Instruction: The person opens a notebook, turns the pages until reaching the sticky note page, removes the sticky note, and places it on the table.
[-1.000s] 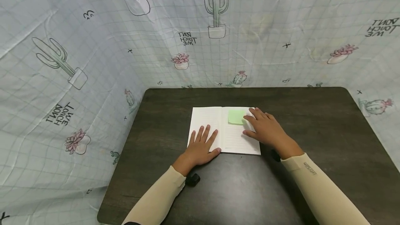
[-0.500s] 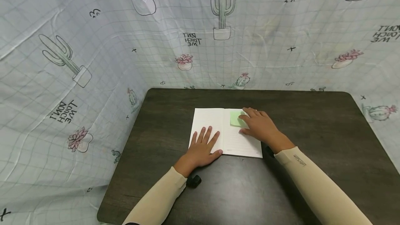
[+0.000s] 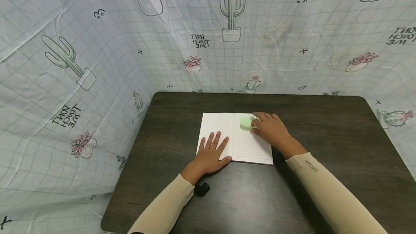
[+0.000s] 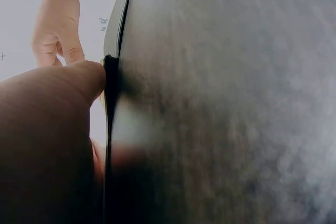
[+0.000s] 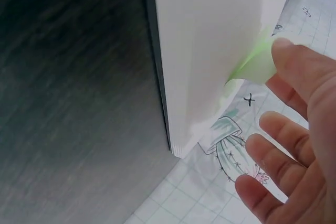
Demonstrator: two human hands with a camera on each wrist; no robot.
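An open notebook [image 3: 250, 151] with lined white pages lies on the dark table. Over its left page my left hand [image 3: 208, 157] is spread flat, its thumb by the front edge. A green sticky note [image 3: 245, 122] is on the upper part of the right page. My right hand [image 3: 271, 129] pinches the note's right edge between thumb and index finger. In the right wrist view the sticky note [image 5: 254, 66] curls up from the page, its far side still against the paper. The other fingers of that hand are loosely bent, off the page.
The dark wood-grain table [image 3: 175, 129] surrounds the notebook. A white cloth [image 3: 269, 57] printed with cacti and grid lines hangs behind the table and along its left side. A small black device [image 3: 202, 189] sits under my left wrist.
My right hand moved slightly left over the green sticky note, and its thumb and index finger closed on the edge. The note's right side has lifted. My left hand stays on the page.
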